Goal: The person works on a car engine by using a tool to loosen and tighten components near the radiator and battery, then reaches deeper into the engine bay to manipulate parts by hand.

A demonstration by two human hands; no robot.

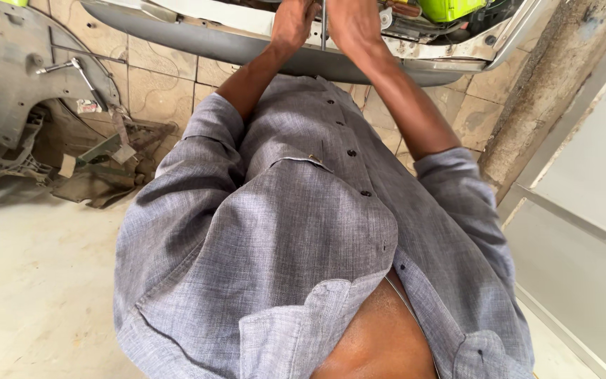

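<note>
Both my arms reach forward over my grey button shirt (303, 231) to the front of a car (261, 42) at the top of the view. My left hand (292, 22) and my right hand (351, 22) are close together at the car's grey bumper edge. A thin upright metal rod (323, 28) stands between them. My right hand is curled around or against the rod; the top edge of the view cuts off both hands' fingers. A bright green part (450, 8) sits inside the car body to the right of my hands.
Detached grey plastic car panels (15, 91) lie on the floor at left, with a metal wrench (78, 74) resting on one. The ground there is tiled. A rough concrete pillar (548, 91) rises at right beside a pale wall panel (590, 231).
</note>
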